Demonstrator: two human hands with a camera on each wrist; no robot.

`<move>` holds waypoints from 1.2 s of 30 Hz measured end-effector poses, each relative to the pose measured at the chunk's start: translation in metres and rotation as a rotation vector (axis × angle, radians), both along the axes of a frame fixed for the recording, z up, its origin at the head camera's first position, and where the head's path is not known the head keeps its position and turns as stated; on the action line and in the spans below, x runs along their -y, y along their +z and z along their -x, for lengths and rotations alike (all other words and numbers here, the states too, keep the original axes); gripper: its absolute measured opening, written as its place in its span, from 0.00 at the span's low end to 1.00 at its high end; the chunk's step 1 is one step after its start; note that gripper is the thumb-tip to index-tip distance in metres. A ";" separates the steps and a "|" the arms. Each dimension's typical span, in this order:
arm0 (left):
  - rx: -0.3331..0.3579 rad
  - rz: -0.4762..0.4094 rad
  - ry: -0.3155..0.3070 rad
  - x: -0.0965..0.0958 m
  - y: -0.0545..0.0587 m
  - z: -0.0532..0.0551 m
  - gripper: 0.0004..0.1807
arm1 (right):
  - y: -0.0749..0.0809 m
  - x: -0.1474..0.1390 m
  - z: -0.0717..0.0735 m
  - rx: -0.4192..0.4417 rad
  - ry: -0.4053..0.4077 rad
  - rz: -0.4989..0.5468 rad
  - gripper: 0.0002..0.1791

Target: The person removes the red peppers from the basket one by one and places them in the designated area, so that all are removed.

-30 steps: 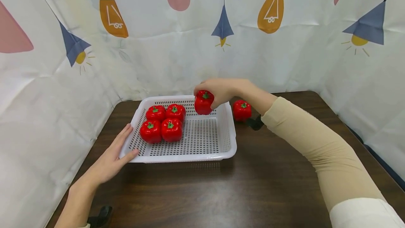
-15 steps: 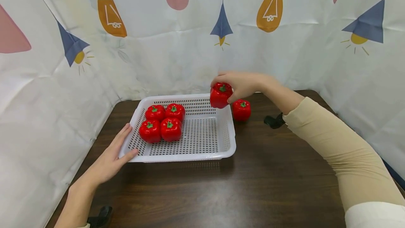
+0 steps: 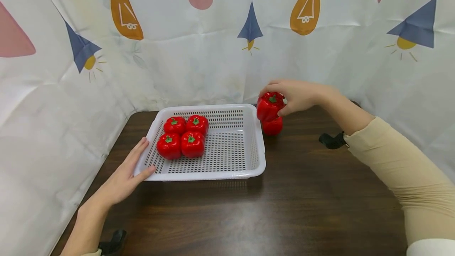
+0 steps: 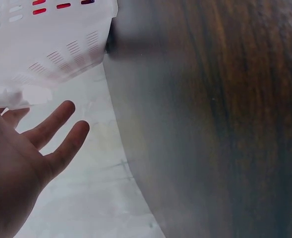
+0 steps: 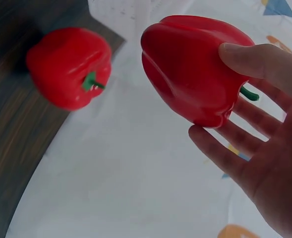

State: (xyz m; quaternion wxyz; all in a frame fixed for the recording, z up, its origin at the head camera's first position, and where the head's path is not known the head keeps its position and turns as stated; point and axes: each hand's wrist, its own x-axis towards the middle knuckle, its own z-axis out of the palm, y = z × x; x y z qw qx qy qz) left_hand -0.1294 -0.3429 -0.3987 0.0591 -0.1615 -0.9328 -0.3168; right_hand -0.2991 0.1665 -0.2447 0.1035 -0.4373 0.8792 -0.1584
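Note:
My right hand (image 3: 298, 95) pinches a red bell pepper (image 3: 269, 106) between thumb and fingers, up beyond the right end of the white basket (image 3: 213, 176). Another red bell pepper (image 3: 272, 127) stands on the table just below it, partly covered by the held one in the head view. In the right wrist view the held pepper (image 5: 190, 69) and the table pepper (image 5: 69, 67) appear apart. My left hand (image 3: 122, 181) rests on the basket's left end, fingers straight along the outside, thumb on the front corner. The left wrist view shows those fingers (image 4: 69, 144) spread and straight.
Inside the basket, several red bell peppers (image 3: 169, 146) sit grouped at its left. Dark brown wooden table (image 3: 227, 216) extends in front and to the right. White printed cloth (image 3: 199, 66) hangs behind and along both sides, close to the table's edges.
My right hand has carried the bell pepper rightward, from above the basket's back right to over the pepper standing on the table. My left hand stays on the basket.

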 end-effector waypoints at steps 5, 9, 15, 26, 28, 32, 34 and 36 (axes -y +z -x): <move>0.007 0.007 0.004 0.000 0.000 0.000 0.47 | -0.003 -0.019 -0.002 0.006 -0.015 0.000 0.34; 0.006 -0.001 0.001 0.000 0.000 -0.001 0.47 | -0.005 -0.032 -0.005 0.037 -0.023 0.013 0.34; -0.007 0.000 -0.003 0.000 -0.002 -0.002 0.47 | -0.008 -0.050 -0.009 0.065 -0.042 0.015 0.34; 0.000 -0.018 -0.009 -0.003 -0.001 -0.001 0.46 | -0.024 -0.075 -0.003 0.051 -0.085 -0.025 0.34; 0.002 -0.014 -0.006 -0.003 -0.001 -0.001 0.46 | -0.028 -0.077 -0.001 0.051 -0.097 -0.029 0.35; 0.007 -0.005 0.001 -0.003 0.000 -0.001 0.46 | -0.036 -0.079 0.003 0.080 -0.109 -0.034 0.35; 0.009 -0.005 0.004 -0.003 0.000 -0.002 0.46 | -0.041 -0.079 0.004 0.104 -0.123 -0.045 0.35; 0.010 -0.005 0.006 -0.003 0.000 -0.002 0.46 | -0.046 -0.079 0.006 0.126 -0.139 -0.058 0.36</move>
